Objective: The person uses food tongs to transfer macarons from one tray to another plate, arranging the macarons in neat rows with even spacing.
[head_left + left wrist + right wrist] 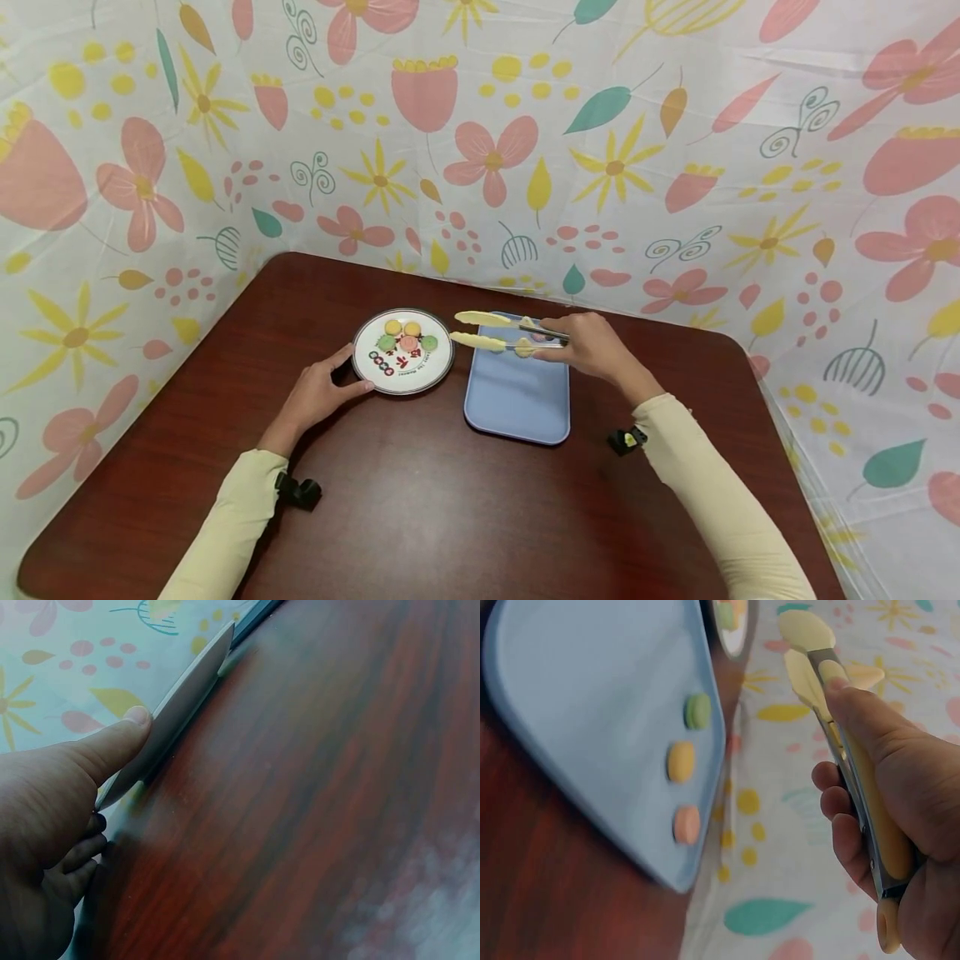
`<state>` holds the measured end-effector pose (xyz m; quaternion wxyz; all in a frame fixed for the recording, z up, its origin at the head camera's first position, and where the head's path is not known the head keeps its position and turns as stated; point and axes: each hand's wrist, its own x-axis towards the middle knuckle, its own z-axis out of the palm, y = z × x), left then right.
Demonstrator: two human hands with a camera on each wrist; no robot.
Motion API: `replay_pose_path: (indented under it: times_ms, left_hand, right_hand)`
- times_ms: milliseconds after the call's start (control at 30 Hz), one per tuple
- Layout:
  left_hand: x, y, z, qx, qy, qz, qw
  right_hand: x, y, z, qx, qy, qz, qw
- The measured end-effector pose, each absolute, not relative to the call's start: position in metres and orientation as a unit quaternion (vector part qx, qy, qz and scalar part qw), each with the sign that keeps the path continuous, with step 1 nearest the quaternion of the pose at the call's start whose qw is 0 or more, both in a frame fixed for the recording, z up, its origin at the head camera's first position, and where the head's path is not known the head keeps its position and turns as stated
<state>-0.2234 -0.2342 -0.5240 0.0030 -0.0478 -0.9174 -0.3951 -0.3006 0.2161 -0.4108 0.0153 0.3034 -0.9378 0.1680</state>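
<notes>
My left hand (318, 392) holds the left rim of a round white plate (423, 379) with dark rim lines and red printing. In the left wrist view the thumb lies on the rim, with the other fingers below it. Yellow, green and pink macarons (408, 343) sit on the plate's far half. My right hand (596, 346) grips a pair of tongs (877, 817) with pale yellow tips, held over the far part of a blue tray (517, 404). The tips stand apart near the plate, nothing seen between them. A green macaron (697, 711), a yellow macaron (680, 761) and a pink macaron (687, 824) lie on the tray.
Plate and tray stand side by side on a dark reddish-brown wooden table (405, 500). A white cloth (480, 233) printed with flowers and leaves hangs behind the table and along its sides. Black straps with small devices (300, 492) are on both wrists.
</notes>
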Motion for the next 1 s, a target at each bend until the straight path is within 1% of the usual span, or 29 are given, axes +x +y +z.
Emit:
replay_pose_path:
  times_ms: [233, 500, 1000]
  left_hand:
    - [-0.223, -0.235, -0.525, -0.050, -0.919, -0.391, 0.004]
    - [-0.222, -0.236, -0.526, -0.054, -0.918, -0.392, 0.010]
    - [-0.224, -0.234, -0.527, -0.054, -0.917, -0.395, 0.009]
  right_hand:
    - [-0.288, 0.255, -0.397, 0.287, -0.942, 0.166, 0.054]
    - [-0.274, 0.289, -0.394, 0.239, -0.958, 0.152, 0.044]
    - [-0.269, 0.321, -0.431, 0.200, -0.966, 0.158, 0.041]
